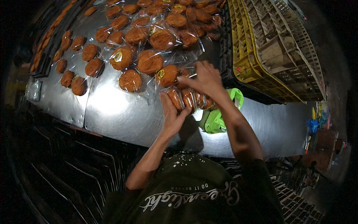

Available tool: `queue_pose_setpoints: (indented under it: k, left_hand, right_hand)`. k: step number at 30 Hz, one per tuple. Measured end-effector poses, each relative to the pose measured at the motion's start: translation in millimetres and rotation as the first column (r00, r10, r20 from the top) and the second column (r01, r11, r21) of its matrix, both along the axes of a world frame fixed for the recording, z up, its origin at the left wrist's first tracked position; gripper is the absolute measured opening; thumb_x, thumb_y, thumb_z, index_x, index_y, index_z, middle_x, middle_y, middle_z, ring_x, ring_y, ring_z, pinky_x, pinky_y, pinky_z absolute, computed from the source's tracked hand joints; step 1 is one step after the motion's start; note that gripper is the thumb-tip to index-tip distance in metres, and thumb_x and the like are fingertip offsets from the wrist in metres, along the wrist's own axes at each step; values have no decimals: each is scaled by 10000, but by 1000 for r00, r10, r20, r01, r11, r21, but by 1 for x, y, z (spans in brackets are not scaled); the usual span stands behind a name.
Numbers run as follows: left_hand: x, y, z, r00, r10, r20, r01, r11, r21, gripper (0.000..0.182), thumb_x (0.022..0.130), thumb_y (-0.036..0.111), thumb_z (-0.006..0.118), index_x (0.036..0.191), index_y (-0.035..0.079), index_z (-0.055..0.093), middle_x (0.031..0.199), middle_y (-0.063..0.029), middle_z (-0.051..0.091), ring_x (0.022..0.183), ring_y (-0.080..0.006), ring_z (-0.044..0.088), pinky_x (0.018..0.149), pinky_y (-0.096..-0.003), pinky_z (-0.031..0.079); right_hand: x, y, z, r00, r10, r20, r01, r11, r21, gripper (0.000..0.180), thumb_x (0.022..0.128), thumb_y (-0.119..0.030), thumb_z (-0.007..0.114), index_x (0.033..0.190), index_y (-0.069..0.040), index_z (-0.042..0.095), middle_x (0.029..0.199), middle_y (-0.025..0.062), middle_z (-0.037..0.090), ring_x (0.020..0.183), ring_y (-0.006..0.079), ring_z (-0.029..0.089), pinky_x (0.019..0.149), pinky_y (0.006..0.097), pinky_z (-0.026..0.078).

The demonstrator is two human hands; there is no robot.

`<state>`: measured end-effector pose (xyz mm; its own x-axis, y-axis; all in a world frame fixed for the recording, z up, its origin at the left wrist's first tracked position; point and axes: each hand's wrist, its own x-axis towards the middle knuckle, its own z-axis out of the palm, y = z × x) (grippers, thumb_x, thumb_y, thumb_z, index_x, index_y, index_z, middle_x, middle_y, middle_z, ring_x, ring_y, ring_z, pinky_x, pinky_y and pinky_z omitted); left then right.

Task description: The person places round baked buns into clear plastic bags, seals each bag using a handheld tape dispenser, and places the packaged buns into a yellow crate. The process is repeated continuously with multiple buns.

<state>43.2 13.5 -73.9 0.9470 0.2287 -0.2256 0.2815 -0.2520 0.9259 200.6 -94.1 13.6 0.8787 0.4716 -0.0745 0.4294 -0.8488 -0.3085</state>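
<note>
My left hand (pixel 172 116) is closed around a short row of brown buns in clear plastic bags (pixel 188 98), which stand on edge side by side. Just above that row, my right hand (pixel 205 78) has its thumb at the edge of a bagged bun with a yellow sticker (pixel 167 75). Its fingers spread over the plastic film beside another, partly hidden bun (pixel 185 71); whether they grip it is unclear. Beneath my right forearm sits a bright green plastic device (pixel 215 123), partly covered, its kind unclear.
Many bagged buns (pixel 162 39) crowd the far side of the metal table (pixel 117 123). Loose-looking buns (pixel 78 85) lie farther left, by dark racks or trays of buns (pixel 46 47). Stacked yellow and pale plastic crates (pixel 246 56) rise at the right. Dark trays (pixel 84 156) stand below the near edge.
</note>
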Motion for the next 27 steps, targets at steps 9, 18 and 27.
queue_pose_setpoints:
  k: [9, 18, 27]
  left_hand:
    - [-2, 37, 42, 953, 64, 295, -86, 994, 63, 1091, 894, 380, 701, 1536, -74, -55, 1610, -299, 2, 1507, -401, 10, 1218, -451, -3]
    - [-10, -2, 141, 901, -33, 433, 293, 782, -550, 607, 960, 420, 620, 1332, -8, 401, 1195, -124, 606, 1160, -232, 581, 1010, -371, 446]
    - [-38, -18, 131, 639, 32, 769, 85, 990, -112, 274, 1055, 198, 469, 1008, -24, 621, 948, -102, 635, 901, -162, 571, 777, -325, 480]
  right_hand:
    - [-48, 12, 115, 779, 433, 453, -557, 810, 183, 145, 795, -175, 723, 859, -50, 689, 1073, 95, 646, 1112, 334, 551, 944, 461, 428]
    - [-170, -50, 89, 974, -219, 58, 29, 374, 927, 1010, 887, -414, 721, 1534, 2, 67, 1507, 252, 269, 1364, 333, 377, 1128, 465, 347]
    - [-221, -53, 65, 939, -334, 85, 61, 402, 914, 340, 946, -221, 665, 1171, 12, 561, 1113, 133, 607, 1051, 204, 589, 913, 346, 482]
